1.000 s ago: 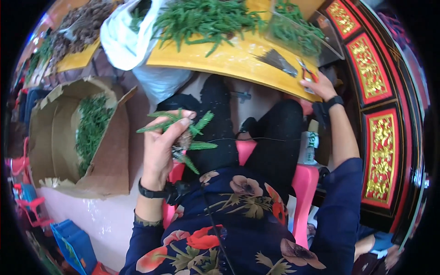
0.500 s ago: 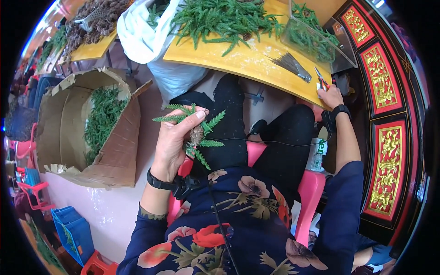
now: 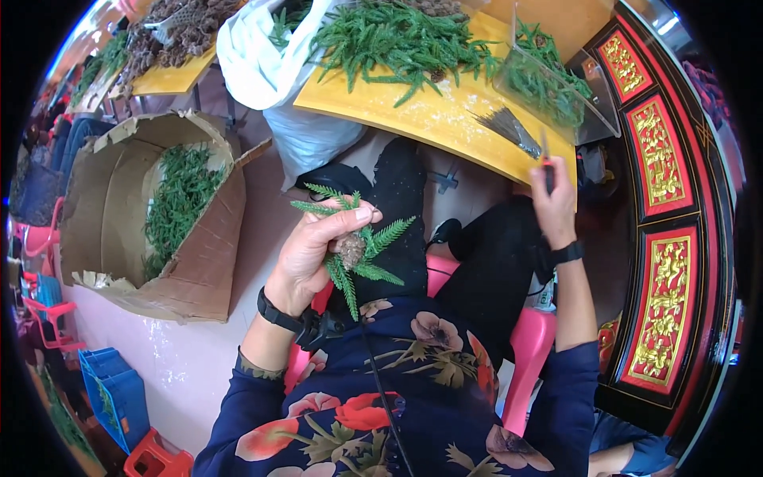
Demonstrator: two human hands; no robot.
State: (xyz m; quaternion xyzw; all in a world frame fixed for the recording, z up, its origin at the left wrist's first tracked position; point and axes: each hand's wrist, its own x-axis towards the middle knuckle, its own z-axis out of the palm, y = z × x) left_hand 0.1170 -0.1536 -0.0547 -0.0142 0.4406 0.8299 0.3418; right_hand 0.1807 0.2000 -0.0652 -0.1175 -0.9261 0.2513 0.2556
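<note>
Near the middle of the frame, the left hand is closed in a pinch, thumb against fingers, around a small bunch: a brown cone with several green sprigs fanning out around it. The right hand, at the right of the frame by the corner of the yellow tabletop, is curled around a slim tool with a red and dark handle, its tip pointing up; blur hides whether its jaws are apart or together. The tool is well apart from the bunch. As far as can be judged, this one bunch is well along, since cone and sprigs already sit together, though the grip hides how, or whether, they are fastened underneath. Much loose material is left: a large green heap across the top of the frame, more greenery in the clear bin at upper right, and a fan of thin dark stems or wires beside the right hand. The cardboard box at left holds a pile of green pieces; whether those are finished bunches or loose sprigs cannot be told.
</note>
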